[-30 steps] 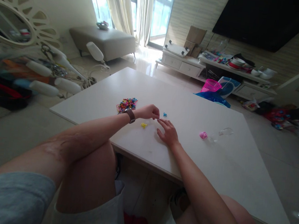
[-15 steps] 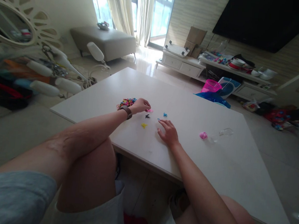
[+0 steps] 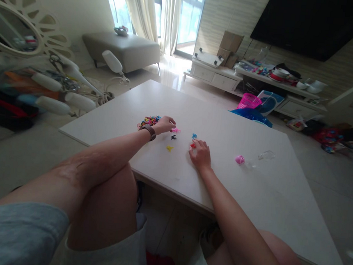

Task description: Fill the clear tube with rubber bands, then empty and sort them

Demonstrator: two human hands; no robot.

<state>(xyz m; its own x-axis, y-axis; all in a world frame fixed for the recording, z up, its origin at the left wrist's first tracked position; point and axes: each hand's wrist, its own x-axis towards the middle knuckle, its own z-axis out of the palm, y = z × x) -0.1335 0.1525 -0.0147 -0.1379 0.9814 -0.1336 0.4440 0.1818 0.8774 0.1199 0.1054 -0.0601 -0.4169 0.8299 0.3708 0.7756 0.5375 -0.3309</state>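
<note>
My left hand [image 3: 165, 124], with a brown band on its wrist, hovers beside a heap of small multicoloured pieces [image 3: 149, 121]. Its fingers are loosely bent and apart, just over some pink pieces [image 3: 176, 130]. On the white table, a small black piece [image 3: 174, 137] and a yellow piece [image 3: 169, 148] lie nearer to me. My right hand [image 3: 201, 155] rests on the tabletop, with a small red piece [image 3: 193, 145] between its thumb and forefinger. Just beyond those fingertips are blue pieces [image 3: 194, 135]. The pieces are too small for me to tell their exact kind.
On the right of the white table [image 3: 226, 128] are a pink cap-like object [image 3: 240, 159] and a clear bottle-like container [image 3: 266, 155] lying down. A white lamp with several arms [image 3: 80, 100] stands at the left edge. Past the table is a pink basket [image 3: 249, 101].
My right hand has shifted slightly right, and a red piece now shows at its fingers. The blue piece that was at its fingertip now lies with the other blue one. My left hand has barely moved.
</note>
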